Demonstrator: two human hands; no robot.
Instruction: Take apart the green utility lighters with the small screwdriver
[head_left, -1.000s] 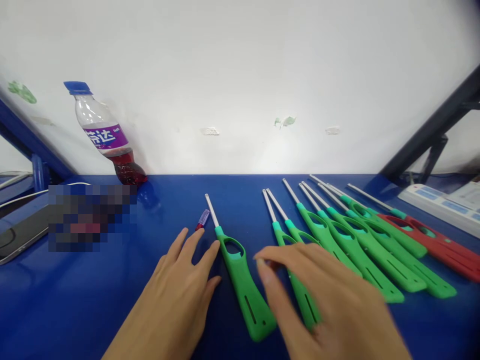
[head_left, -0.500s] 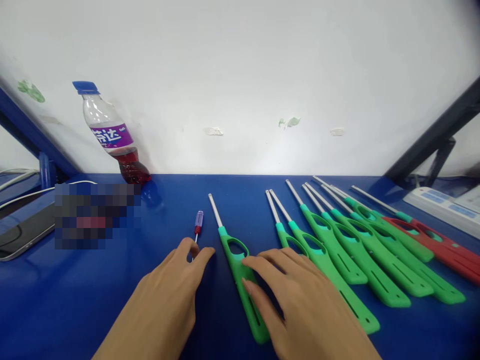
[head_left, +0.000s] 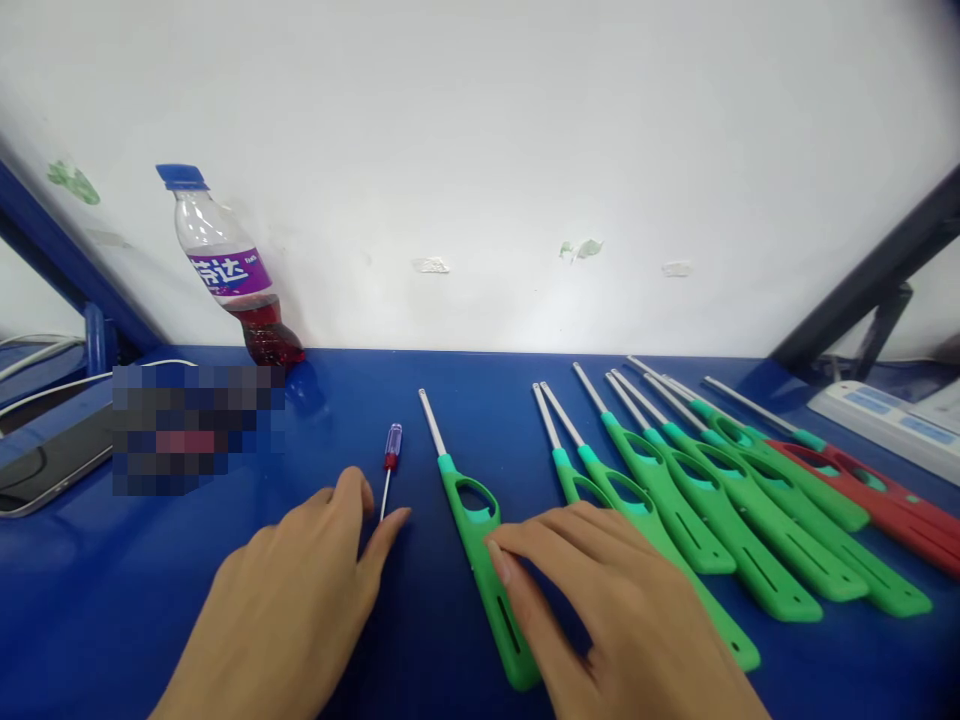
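Note:
A green long-nosed gas lighter (head_left: pixel 480 545) with a silver metal tube lies in front of me on the blue table. Over the right side of its handle, my right hand (head_left: pixel 607 600) is closed, thumb and index fingertips pinched together. Whatever may be between those tips is hidden or too small to name. To the left lies a small screwdriver (head_left: pixel 392 447) with a clear purple and red handle. My left hand (head_left: pixel 300 580) is at its shaft, thumb and index finger apart on either side; the fingers hide the shaft's end, so contact is unclear.
Several more green lighters (head_left: pixel 720 500) lie in a slanted row to the right, with red lighters (head_left: pixel 892 490) beyond. A power strip (head_left: pixel 877 415) sits at the far right. A soda bottle (head_left: pixel 232 270) and a phone (head_left: pixel 56 455) are on the left. A white wall (head_left: pixel 480 150) stands behind.
My left hand has moved slightly left and its thumb and index finger have spread. The screwdriver has shifted slightly left. My right thumb and index fingertips have come together.

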